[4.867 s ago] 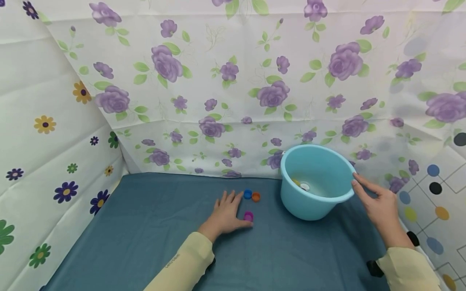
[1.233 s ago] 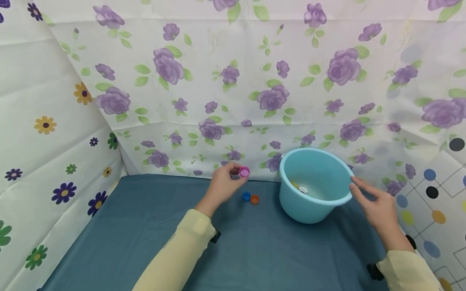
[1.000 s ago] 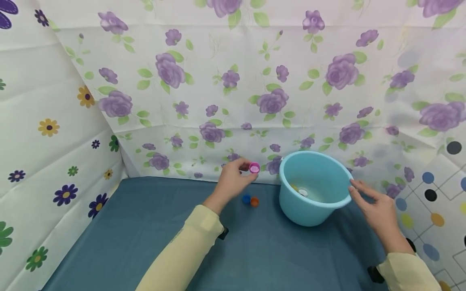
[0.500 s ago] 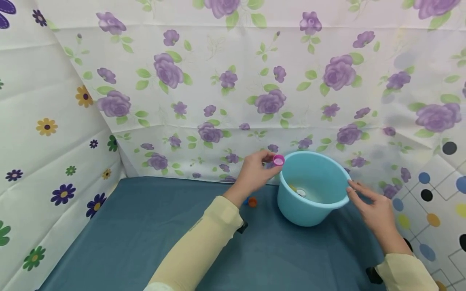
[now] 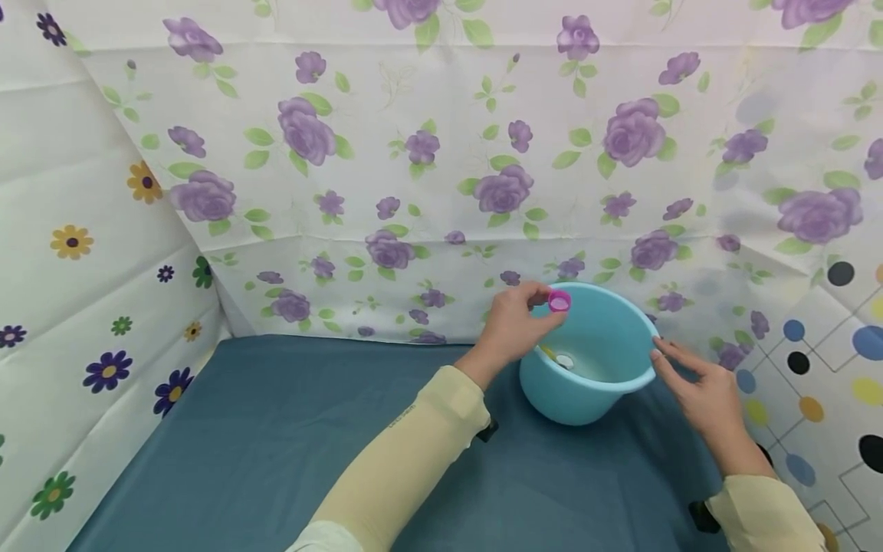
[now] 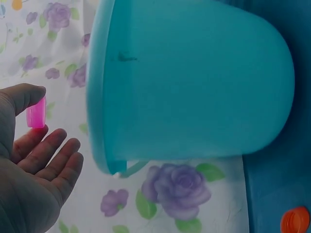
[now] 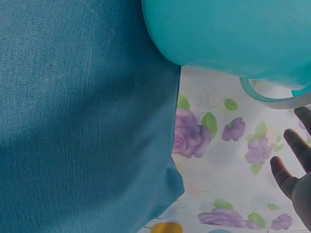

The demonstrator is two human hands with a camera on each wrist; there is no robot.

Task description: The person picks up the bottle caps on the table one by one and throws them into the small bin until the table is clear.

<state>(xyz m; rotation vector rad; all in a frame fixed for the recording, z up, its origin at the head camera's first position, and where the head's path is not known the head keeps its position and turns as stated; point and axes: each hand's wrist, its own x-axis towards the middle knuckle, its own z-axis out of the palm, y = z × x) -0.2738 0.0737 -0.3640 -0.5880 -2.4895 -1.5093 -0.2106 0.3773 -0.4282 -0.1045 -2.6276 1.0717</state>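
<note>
My left hand pinches a small pink bottle cap between thumb and index finger, above the left side of a light blue bucket. In the left wrist view the pink cap sits between the thumb tip and index fingertip, apart from the bucket wall; the other fingers are half bent. On the right rim, my right hand holds the bucket with thumb and index fingertips. Inside the bucket lie a white round piece and a yellow piece, partly hidden.
An orange cap lies on the blue cloth left of the bucket; my left arm hides that spot in the head view. Flower-printed sheets rise behind and at the left, a dotted sheet at the right.
My left hand picked the pink cap off the cloth, lifted it and carried it right, over the bucket's rim. The blue and orange caps became hidden behind the arm. My right hand stays at the rim.
</note>
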